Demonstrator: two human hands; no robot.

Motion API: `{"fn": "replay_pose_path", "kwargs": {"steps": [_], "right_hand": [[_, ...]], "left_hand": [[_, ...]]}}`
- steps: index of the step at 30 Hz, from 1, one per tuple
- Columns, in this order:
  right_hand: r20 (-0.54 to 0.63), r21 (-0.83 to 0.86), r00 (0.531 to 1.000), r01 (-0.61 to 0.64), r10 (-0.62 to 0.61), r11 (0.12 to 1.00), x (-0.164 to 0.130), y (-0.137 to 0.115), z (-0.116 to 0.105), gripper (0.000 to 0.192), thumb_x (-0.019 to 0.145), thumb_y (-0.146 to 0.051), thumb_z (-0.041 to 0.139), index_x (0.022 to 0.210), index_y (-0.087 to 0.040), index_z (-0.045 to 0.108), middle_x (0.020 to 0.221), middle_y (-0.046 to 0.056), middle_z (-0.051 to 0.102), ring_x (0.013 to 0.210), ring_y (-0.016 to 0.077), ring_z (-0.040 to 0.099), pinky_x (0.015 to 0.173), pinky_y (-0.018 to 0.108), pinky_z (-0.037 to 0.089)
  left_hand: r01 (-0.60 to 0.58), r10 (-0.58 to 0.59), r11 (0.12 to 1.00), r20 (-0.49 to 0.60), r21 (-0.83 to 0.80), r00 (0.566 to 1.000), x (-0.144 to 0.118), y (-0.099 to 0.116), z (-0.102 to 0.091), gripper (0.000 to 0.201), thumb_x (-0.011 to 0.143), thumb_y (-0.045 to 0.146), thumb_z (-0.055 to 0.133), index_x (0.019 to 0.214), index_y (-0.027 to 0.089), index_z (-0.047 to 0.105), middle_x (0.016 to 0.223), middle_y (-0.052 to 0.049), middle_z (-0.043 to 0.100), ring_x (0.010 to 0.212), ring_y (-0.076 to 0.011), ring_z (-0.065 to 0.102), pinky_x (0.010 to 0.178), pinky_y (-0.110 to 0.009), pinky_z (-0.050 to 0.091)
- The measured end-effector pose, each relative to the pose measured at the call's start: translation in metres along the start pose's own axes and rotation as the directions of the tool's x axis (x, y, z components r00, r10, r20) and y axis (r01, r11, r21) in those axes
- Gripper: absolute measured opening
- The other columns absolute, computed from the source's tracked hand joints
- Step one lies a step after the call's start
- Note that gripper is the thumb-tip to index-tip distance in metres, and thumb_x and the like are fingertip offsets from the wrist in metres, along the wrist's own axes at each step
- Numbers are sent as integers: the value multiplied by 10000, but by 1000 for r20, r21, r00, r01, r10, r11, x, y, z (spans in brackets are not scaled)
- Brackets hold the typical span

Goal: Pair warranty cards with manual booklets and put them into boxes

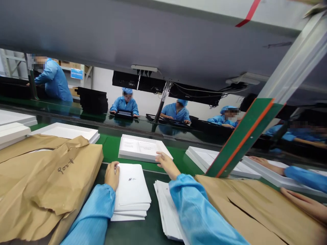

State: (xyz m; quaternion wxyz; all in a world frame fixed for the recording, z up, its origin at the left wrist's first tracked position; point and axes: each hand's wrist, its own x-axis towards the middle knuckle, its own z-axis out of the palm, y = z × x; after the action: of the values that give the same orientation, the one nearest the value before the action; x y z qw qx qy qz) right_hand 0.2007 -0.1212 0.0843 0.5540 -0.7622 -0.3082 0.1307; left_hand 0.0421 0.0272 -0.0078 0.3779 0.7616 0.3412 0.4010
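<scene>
Head view: left hand [111, 175] rests flat-fingered steadying the booklet stack [132, 190], while right hand [167, 164], fingers together, presses the white tray [140, 148].

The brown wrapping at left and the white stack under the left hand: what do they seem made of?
Brown wrapping: looks like matte kraft paper, creased and torn, with handwriting on it. White stack: apparently thin printed paper sheets or booklets, smooth, with layered edges showing; the left hand rests on its corner.

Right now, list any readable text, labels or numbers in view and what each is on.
"400#", handwritten, seen upside down, on the brown paper wrapping.
Small logo on the top sheet of the stack of white booklets: too small to read.
Print inside the open white box: blurred.
Blue sign on the far shelf: unreadable.
</scene>
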Motion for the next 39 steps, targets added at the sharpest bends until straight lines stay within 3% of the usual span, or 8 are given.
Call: {"fn": "replay_pose_path", "kwargs": {"steps": [4,8,15,23,27,31,34,39], "right_hand": [[59,-205,991,129,-119,970,-66,8,22,286,515,-208,604,790,-151,550,860,90,549,906,254,442,805,390,309],[196,-715,940,332,-280,615,-109,14,41,230,634,-247,509,848,-165,528,846,90,548,848,260,456,688,398,369],[201,-748,892,406,-404,525,-124,21,46,326,731,-194,383,1054,-207,424,1099,59,467,1007,208,395,798,394,335],[213,-469,817,566,-536,678,-133,13,53,382,769,-130,298,1115,-283,348,1237,-3,307,1142,166,219,907,410,237],[75,-1,897,436,-435,900,-126,20,56,381,779,-166,304,1153,-222,264,1216,43,337,1103,128,302,892,303,313],[-11,124,914,403,-405,907,-128,20,56,389,785,-154,293,1162,-221,230,1209,43,344,1094,122,317,899,292,309],[4,-40,837,547,-547,836,-137,13,52,433,777,-103,294,1179,-245,223,1223,21,324,1110,130,290,912,299,295],[168,-206,531,843,-831,497,-143,1,45,543,737,6,300,1204,-238,171,1230,33,314,1118,142,270,913,327,293]], "left_hand": [[34,-35,999,18,32,999,-4,7,-4,229,712,224,329,904,178,446,908,-70,468,812,-162,478,729,-312,356],[52,-65,970,47,238,997,-22,24,-7,281,682,281,392,949,210,440,985,-72,439,949,-219,393,787,-384,287],[-48,-1,870,101,490,995,-46,45,-5,338,675,341,411,991,221,436,1156,-87,333,1068,-227,262,852,-403,189],[-94,69,867,69,489,995,-46,45,-5,304,716,342,348,978,222,445,1158,-77,331,1062,-218,272,831,-390,227],[-149,136,865,62,480,989,-48,51,-8,262,714,311,364,937,230,476,1133,-64,378,1043,-220,303,812,-391,237],[-243,227,903,86,354,970,-49,66,-16,229,739,296,331,895,243,490,1037,-30,491,974,-196,395,802,-402,231],[-267,259,956,79,122,963,-52,82,-23,280,746,329,309,951,222,468,1021,-45,516,918,-192,456,802,-391,255],[-99,166,882,108,-460,980,-68,108,-25,397,713,404,362,983,136,474,926,-92,563,880,-209,497,738,-303,374]]}}
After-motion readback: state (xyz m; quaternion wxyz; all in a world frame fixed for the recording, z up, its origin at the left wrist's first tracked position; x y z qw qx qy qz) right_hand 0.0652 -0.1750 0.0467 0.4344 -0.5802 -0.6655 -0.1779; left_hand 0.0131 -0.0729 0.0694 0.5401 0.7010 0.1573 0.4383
